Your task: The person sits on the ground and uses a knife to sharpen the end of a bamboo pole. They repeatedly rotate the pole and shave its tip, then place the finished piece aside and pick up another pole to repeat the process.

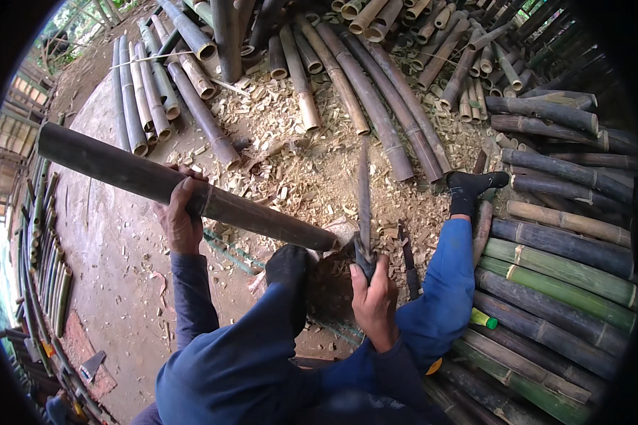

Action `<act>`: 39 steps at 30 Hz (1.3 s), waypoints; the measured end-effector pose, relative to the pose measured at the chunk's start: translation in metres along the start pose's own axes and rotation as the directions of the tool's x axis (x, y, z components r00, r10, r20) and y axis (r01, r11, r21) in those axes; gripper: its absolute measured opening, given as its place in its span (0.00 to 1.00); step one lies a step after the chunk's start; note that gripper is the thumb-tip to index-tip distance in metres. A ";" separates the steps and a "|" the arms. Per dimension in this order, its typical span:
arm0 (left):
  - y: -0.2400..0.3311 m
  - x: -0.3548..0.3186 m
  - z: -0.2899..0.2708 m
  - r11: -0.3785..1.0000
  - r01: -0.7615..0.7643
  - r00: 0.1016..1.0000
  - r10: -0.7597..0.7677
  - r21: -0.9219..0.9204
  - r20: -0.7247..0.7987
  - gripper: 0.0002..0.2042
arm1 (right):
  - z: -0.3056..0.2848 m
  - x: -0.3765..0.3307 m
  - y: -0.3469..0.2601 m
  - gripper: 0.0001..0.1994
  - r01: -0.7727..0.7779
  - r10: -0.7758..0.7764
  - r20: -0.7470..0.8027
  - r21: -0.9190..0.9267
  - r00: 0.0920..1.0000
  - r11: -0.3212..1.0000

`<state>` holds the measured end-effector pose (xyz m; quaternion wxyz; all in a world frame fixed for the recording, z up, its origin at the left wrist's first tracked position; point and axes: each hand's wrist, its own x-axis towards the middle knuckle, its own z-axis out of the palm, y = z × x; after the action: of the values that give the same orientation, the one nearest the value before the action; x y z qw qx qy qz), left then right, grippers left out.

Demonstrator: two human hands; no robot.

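A thick, dark bamboo pole (259,221) slants across the view from upper left toward the middle. My left hand (182,212) grips it around its middle. The pole's near end rests by a pale wood block (344,230), close to my dark-socked foot (288,265). In my right hand (374,301) is the dark handle of a machete (364,191), its long blade pointing up and away. The blade stands just right of the pole's end; whether they touch I cannot tell. A second dark, narrow tool (408,258) lies right of the machete.
Bamboo chips (312,177) cover the ground ahead. Several bamboo poles (376,106) lie beyond them, and stacked green and dark poles (560,269) fill the right side. A green-capped bottle (483,319) lies by my right leg. A hand saw (92,365) is at the lower left.
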<state>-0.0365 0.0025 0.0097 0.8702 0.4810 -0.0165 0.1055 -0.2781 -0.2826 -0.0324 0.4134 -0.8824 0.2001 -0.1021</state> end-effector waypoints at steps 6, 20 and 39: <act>0.003 0.001 0.007 1.000 0.001 0.999 0.000 0.018 -0.038 0.20 | 0.023 0.026 -0.005 0.21 -0.144 0.248 0.296 -0.333 0.922 0.932; -0.001 -0.001 0.001 0.999 -0.028 0.997 0.031 0.044 -0.076 0.22 | 0.017 0.022 -0.006 0.21 -0.191 0.243 0.289 -0.197 0.926 0.962; 0.021 -0.009 -0.006 0.987 0.150 0.976 -0.158 0.058 0.149 0.29 | 0.006 -0.003 -0.003 0.20 -0.096 0.097 0.056 -0.013 0.994 0.995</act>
<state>-0.0496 0.0173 0.0228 0.8605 0.5077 -0.0434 0.0009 -0.2780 -0.2758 -0.0339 0.4190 -0.8763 0.2313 -0.0558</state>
